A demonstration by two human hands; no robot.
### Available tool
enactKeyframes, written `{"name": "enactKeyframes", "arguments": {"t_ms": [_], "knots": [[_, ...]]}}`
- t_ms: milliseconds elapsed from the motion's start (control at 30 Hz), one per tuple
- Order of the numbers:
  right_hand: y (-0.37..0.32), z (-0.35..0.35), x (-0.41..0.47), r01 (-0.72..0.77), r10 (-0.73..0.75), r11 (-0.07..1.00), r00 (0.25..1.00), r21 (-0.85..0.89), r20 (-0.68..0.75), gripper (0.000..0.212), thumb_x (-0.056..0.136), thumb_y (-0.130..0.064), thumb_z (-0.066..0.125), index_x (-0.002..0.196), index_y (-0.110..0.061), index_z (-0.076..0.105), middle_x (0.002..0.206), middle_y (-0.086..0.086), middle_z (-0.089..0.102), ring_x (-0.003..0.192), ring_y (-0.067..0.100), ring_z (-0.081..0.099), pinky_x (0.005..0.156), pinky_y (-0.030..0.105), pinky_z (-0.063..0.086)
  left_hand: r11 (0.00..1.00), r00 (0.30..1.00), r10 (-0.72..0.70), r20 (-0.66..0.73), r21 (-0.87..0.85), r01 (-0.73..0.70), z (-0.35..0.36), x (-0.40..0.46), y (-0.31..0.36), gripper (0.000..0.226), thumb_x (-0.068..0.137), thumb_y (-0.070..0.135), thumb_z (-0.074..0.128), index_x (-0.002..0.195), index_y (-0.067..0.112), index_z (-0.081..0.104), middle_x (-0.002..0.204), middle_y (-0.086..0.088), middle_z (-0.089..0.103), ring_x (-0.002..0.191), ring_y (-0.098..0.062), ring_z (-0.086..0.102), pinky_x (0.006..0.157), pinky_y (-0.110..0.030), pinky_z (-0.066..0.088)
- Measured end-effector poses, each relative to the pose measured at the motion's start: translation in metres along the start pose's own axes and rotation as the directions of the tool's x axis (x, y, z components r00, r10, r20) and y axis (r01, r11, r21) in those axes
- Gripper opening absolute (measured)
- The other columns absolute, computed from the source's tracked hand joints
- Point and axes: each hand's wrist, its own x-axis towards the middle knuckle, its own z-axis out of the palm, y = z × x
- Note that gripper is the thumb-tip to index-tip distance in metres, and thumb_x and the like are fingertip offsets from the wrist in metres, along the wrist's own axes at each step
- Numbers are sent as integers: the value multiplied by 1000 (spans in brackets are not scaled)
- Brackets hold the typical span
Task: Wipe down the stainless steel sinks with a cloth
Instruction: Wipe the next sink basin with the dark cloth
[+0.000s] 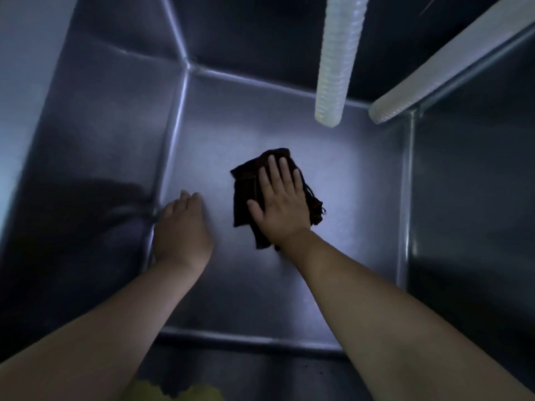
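Right hand (279, 202), fingers flat, presses dark cloth (249, 195) mid sink floor (347, 198). Left hand (181, 227) braces bare, fingers loosely bent. Floor underway; walls, other sinks likely left.

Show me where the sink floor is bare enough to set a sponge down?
Bare floor lies beyond the dark cloth, under the ribbed hose, and between the right hand and the right wall. The left hand crowds the left corner.
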Motion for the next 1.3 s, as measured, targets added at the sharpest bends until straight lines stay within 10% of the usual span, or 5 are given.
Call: {"name": "enactKeyframes", "arguments": {"t_ms": [300, 533, 833, 1133, 1300], "knots": [[-5, 4, -66, 160, -162, 986, 986, 52, 42, 65, 90, -42, 41, 145, -7, 34, 155, 16, 20, 145, 31, 16, 118, 45, 15, 995, 999, 44, -11, -87, -44, 5, -4, 27, 61, 90, 3, 42, 147, 11, 26, 155, -11, 25, 138, -30, 27, 110, -39, 25], [33, -2, -107, 195, -196, 980, 981, -39, -10, 63, 86, -44, 42, 136, -6, 49, 145, 13, 44, 137, 29, 37, 115, 46, 22, 900, 920, 376, 114, 192, -392, 18, -1, 48, 65, 88, 14, 42, 148, 28, 20, 159, -7, 6, 143, -22, 12, 111, -38, 22], [22, -14, -49, 113, -118, 978, 993, 175, 15, 24, 84, -25, 59, 79, -2, 62, 72, 13, 64, 73, 30, 59, 87, 37, 44, 691, 840, 437, 321, 479, -542, 26, 24, 57, 81, 91, 30, 55, 149, 34, -2, 158, -10, -14, 145, -30, -1, 111, -51, 21], [40, -23, -32, 294, -262, 955, 893, -36, 365, 69, 98, -50, 19, 146, -2, 27, 147, 17, 38, 141, 27, 24, 117, 36, 10, 694, 858, 366, 360, 509, -510, 20, 24, 80, 76, 90, 18, 53, 149, 32, 6, 157, -15, -11, 139, -35, 12, 92, -40, 39], [26, -28, -30, 281, -181, 928, 915, -245, 361, 67, 98, -49, 10, 145, -5, 29, 129, 11, 55, 125, 31, 34, 108, 40, 17, 709, 861, 338, 379, 499, -498, 17, 22, 87, 89, 83, 22, 64, 150, 30, 6, 157, -17, -11, 140, -37, 10, 92, -39, 41]]}}
